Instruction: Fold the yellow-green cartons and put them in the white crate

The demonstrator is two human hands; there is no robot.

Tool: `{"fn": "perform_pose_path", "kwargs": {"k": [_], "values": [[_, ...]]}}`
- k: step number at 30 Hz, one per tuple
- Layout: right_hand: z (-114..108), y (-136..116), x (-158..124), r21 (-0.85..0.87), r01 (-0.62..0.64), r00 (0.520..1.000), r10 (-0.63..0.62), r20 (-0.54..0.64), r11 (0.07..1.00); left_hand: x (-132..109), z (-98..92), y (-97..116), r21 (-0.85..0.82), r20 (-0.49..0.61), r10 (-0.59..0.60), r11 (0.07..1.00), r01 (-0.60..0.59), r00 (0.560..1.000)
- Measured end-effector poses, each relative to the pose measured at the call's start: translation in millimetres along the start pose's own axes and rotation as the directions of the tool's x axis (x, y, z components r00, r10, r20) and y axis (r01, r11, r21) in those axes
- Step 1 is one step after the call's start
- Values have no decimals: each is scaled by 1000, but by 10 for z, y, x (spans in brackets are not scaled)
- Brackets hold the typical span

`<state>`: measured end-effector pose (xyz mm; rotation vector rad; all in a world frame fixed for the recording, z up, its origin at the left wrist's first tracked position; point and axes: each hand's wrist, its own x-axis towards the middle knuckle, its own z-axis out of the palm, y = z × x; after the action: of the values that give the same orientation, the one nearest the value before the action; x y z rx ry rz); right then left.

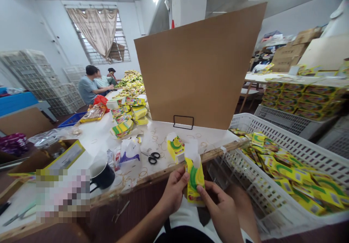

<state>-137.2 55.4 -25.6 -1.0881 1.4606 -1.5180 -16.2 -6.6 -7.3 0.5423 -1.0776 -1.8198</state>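
Between my two hands, above my lap, is a flat yellow and green carton [195,179] with a white flap standing up at its top. My left hand [174,186] pinches its left edge, thumb in front. Lower down, my right hand [218,199] grips the right edge with thumb and fingers. Just beyond, a stack of similar yellow cartons [175,148] stands near the table's front edge. Black-handled scissors [154,158] lie to the left of that stack, among loose tan rubber bands.
A white plastic basket [289,126] full of yellow cartons stands at my right. A large cardboard sheet [199,68] rises upright across the table [160,130]. A dark mug [102,175] sits front left; bundled packs [122,123] lie behind. Several people sit at the far left.
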Motion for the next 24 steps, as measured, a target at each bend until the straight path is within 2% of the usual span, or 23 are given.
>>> {"fn": "perform_pose_path", "kwargs": {"k": [4, 9, 14, 19, 24], "values": [[24, 66, -2, -22, 34, 999, -35, -23, 999, 24, -15, -75, 118, -75, 50, 992, -41, 996], [-5, 102, 22, -59, 68, 997, -69, -16, 996, 22, -9, -22, 214, -70, 92, 974, -75, 993], [-59, 44, 52, -78, 58, 998, -60, -22, 995, -29, -40, 79, 360, 2, 80, 930, -76, 997], [-125, -26, 77, -17, 139, 988, -140, -61, 990, -73, -80, 109, 390, 139, 26, 918, -78, 990], [-191, -215, 38, -114, 186, 982, -187, 7, 976, -81, -87, 167, 306, 252, -61, 952, -19, 966]]}}
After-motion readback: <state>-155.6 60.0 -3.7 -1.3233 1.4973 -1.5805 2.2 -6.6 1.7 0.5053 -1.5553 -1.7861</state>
